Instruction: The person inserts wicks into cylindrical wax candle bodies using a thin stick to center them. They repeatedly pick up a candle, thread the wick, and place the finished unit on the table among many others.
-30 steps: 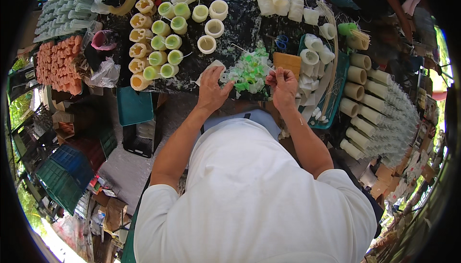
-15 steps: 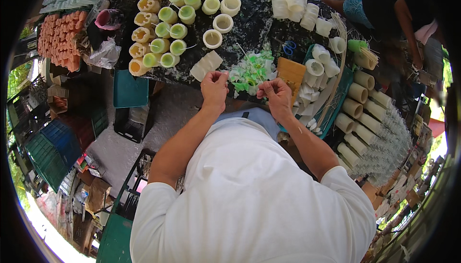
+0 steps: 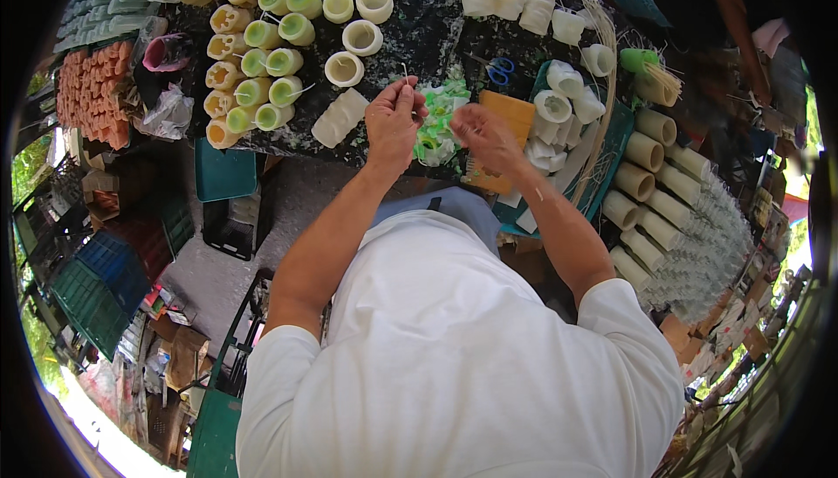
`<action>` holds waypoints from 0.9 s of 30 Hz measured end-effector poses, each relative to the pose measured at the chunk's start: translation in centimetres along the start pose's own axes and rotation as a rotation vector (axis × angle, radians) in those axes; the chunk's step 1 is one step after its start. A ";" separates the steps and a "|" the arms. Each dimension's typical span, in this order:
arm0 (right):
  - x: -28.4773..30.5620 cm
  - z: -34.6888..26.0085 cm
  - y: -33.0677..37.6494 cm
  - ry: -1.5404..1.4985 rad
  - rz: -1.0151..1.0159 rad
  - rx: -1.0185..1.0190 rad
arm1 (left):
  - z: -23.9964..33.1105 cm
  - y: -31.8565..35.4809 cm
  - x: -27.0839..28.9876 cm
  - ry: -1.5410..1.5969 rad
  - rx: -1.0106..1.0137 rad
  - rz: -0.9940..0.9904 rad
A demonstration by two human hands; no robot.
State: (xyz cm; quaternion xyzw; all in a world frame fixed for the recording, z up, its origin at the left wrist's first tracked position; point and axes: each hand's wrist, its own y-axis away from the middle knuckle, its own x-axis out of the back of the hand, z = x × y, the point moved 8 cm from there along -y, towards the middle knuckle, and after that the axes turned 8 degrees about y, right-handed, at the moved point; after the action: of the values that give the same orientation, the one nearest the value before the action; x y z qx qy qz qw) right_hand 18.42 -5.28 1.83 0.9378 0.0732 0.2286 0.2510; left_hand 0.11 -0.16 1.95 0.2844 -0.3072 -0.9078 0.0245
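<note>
Left hand [image 3: 393, 120] pinches thin pale wick stick [image 3: 404, 74] between fingertips, above near edge of dark speckled surface [image 3: 419, 24]. Stick looks light, stiff, brittle; hold low, gently. Right hand [image 3: 484, 133] fingers curled narrow over green-white wax pieces [image 3: 436, 124]; whether gripping, cannot tell.

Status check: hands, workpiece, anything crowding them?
Left hand pinching thin wick stick. Right hand over green-white wax pieces. Pale candle cylinder close left; scissors behind.
</note>
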 end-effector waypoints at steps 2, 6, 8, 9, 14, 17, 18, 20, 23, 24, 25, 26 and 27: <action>5.4 0.0 -2.4 0.776 0.585 0.389 | 1.1 0.2 -2.0 -0.101 0.012 -0.066; 7.4 6.2 -9.1 1.075 0.358 0.283 | 1.1 -0.1 -3.5 -0.230 -0.023 -0.122; 7.8 7.2 -10.4 1.001 0.283 0.311 | 1.1 -0.1 -3.4 -0.244 -0.033 -0.127; 7.7 7.6 -10.5 0.940 0.284 0.355 | 1.3 0.0 -3.2 -0.240 -0.027 -0.121; 8.9 5.5 -9.0 0.830 0.341 0.279 | 1.4 0.7 -2.6 -0.179 -0.003 -0.078; 5.2 3.8 -5.3 0.004 0.046 -0.091 | 1.3 1.1 -1.7 -0.177 0.010 -0.055; 1.8 4.5 -4.0 -0.404 -0.166 -0.170 | 1.2 1.2 -1.3 -0.175 0.020 -0.040; -1.7 1.7 -0.4 -0.475 -0.277 -0.149 | 1.3 1.2 -0.7 -0.163 0.022 -0.032; -4.3 0.0 1.3 -0.352 -0.219 -0.134 | 1.2 1.6 -0.4 -0.183 0.023 -0.047; -5.0 -0.1 1.1 -0.423 -0.205 -0.123 | 1.3 1.6 -0.4 -0.227 0.023 -0.054; -5.7 0.2 0.9 -0.494 -0.193 -0.111 | 1.3 1.6 -0.3 -0.270 0.021 -0.059; -6.2 0.3 0.7 -0.564 -0.181 -0.099 | 1.3 1.4 -0.3 -0.283 -0.001 -0.063; -6.6 0.4 0.5 -0.519 -0.160 -0.106 | 1.2 1.2 -0.3 -0.299 -0.020 -0.066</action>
State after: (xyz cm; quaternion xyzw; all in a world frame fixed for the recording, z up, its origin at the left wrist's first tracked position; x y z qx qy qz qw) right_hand 12.80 -7.54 -0.84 0.9417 0.0684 -0.0363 0.3275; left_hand -0.44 -0.46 3.53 0.1558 -0.2889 -0.9433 -0.0486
